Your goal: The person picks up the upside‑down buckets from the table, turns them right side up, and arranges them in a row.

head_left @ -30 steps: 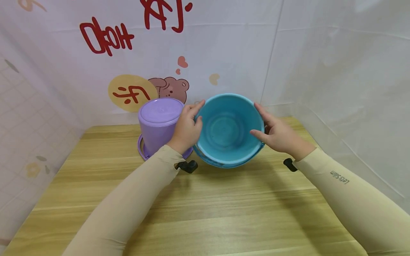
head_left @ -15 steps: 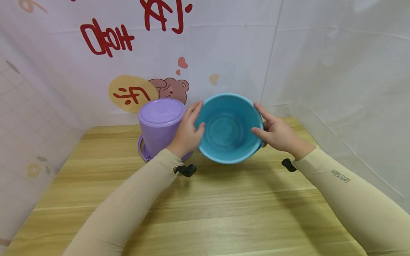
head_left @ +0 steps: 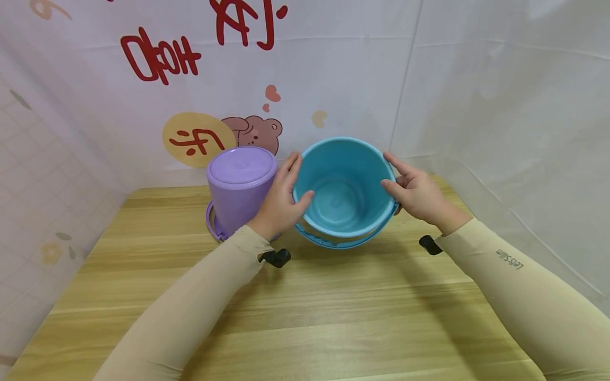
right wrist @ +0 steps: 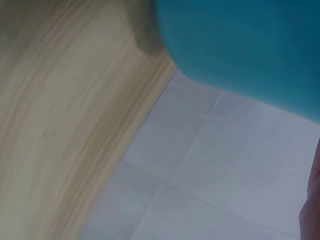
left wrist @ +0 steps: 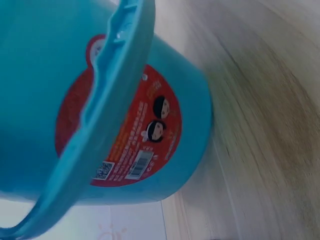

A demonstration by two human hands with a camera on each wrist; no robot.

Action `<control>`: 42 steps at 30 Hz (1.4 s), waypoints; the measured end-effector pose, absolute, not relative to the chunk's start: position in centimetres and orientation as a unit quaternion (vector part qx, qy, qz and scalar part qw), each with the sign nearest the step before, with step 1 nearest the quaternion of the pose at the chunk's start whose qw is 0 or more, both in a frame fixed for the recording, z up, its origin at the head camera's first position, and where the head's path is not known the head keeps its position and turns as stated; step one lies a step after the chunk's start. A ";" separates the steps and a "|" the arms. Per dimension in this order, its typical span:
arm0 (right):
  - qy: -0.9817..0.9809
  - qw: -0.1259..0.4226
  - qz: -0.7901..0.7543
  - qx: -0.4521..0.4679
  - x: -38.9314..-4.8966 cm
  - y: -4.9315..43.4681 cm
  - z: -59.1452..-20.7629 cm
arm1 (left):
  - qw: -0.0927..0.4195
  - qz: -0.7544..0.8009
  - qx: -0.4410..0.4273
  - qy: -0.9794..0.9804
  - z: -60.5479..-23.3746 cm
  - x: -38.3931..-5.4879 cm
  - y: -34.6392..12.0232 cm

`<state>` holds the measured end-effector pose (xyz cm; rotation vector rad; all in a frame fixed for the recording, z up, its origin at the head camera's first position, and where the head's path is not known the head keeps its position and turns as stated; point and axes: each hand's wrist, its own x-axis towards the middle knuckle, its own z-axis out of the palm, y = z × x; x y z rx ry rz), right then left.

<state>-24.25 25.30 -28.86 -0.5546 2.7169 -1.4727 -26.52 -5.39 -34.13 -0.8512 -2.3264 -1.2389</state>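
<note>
A light-blue plastic bucket [head_left: 340, 159] is tilted so its mouth faces me in the head view. My left hand [head_left: 278, 209] holds its left side, thumb over the rim and fingers along the outside. On the opposite side my right hand [head_left: 419, 197] grips the rim, with the thumb at the mouth and the other fingers curled behind the wall. The bucket's handle [head_left: 335, 245] hangs below the front rim. In the left wrist view, a red round label [left wrist: 160, 142] shows on the wall behind the handle. Part of my right hand [right wrist: 312, 205] enters the right wrist view's edge.
An upside-down purple bucket [head_left: 233, 203] stands just left of my left hand, its purple handle [head_left: 208, 219] low on the table. The wooden table [head_left: 333, 323] meets a white printed curtain [head_left: 343, 79] at the back and right.
Both hands have turned the blue bucket and shifted it slightly right. Its handle, out of sight half a second ago, now hangs apart from the rim. The purple bucket stays put.
</note>
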 end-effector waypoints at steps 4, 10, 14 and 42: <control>0.862 -0.001 -0.479 -0.168 -25.1 25.9 -29.7 | 0.185 -0.443 -0.302 -0.823 -34.0 -26.3 -5.3; 0.879 -0.046 -0.448 -0.154 -25.8 26.1 -30.6 | 0.184 -0.441 -0.299 -0.826 -33.9 -26.5 -5.1; 0.909 -0.082 -0.375 -0.163 -25.6 25.9 -31.1 | 0.175 -0.444 -0.279 -0.833 -33.9 -26.7 -5.1; 0.911 -0.052 -0.345 -0.220 -25.0 24.5 -31.6 | 0.111 -0.443 -0.255 -0.852 -34.8 -27.1 -5.1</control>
